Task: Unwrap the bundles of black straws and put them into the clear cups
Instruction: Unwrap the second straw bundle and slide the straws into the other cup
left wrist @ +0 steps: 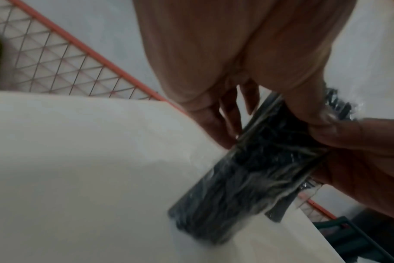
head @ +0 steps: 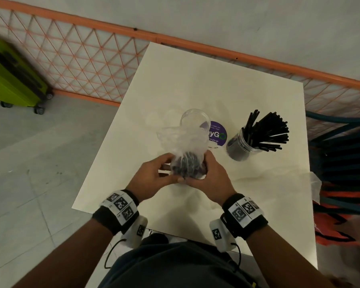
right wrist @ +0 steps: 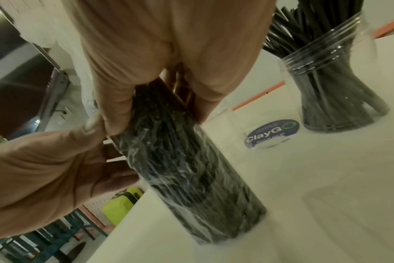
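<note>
A bundle of black straws (head: 187,166) in clear plastic wrap stands upright on the white table (head: 216,84), its base on the tabletop. My left hand (head: 160,174) grips it from the left and my right hand (head: 210,173) from the right, thumbs meeting at the front. The wrap's loose top (head: 181,140) billows above the straws. Behind it stands an empty clear cup (head: 195,118). To the right, a second clear cup (head: 240,149) holds loose black straws (head: 268,132). The wrist views show the bundle (left wrist: 247,178) (right wrist: 191,169) pinched between both thumbs.
A round purple sticker (head: 217,135) lies between the two cups. A crumpled clear wrapper (head: 316,183) hangs at the table's right edge, beside a teal chair (head: 341,154). An orange mesh fence (head: 81,59) and a green suitcase (head: 13,80) stand beyond the table.
</note>
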The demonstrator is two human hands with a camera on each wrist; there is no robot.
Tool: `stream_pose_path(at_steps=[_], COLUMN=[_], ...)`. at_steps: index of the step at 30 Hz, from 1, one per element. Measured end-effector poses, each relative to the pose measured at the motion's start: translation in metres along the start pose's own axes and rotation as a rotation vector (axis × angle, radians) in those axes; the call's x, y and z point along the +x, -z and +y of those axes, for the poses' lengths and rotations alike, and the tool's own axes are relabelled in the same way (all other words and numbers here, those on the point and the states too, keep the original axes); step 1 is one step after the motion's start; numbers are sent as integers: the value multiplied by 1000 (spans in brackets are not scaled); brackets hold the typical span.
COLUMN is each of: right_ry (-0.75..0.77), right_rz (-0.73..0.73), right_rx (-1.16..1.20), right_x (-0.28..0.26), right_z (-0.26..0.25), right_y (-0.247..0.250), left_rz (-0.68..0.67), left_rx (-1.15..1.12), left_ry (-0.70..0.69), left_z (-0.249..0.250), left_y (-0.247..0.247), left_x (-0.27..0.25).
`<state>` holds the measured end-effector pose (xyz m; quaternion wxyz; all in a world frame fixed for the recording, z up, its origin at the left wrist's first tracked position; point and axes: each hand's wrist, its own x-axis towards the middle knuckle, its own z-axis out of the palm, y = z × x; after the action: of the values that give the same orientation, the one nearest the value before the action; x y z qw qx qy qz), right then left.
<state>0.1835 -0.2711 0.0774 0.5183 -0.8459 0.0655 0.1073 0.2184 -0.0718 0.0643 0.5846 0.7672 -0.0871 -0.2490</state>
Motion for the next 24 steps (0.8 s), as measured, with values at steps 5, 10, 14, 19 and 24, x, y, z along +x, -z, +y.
stream_pose_path(at_steps=[5, 10, 14, 19, 24], right_ry=[3, -131, -122, -159, -91], right_rz=[15, -19, -9, -63, -14], right_rx=[5, 9, -47, -120, -38], right_x=[1, 5, 7, 13, 13], right_z=[9, 23, 26, 28, 28], right_y=[-2, -11, -13, -21, -17], left_rz=[108, 29, 50, 91, 81], left_rx=[-65, 198, 300, 161, 356], left_ry=[-125, -123, -99, -161, -209], left_z=[-12, -33, -33, -33, -46], left_y=[-9, -12, -10, -19, -14], left_x=[4, 9, 6, 11, 19])
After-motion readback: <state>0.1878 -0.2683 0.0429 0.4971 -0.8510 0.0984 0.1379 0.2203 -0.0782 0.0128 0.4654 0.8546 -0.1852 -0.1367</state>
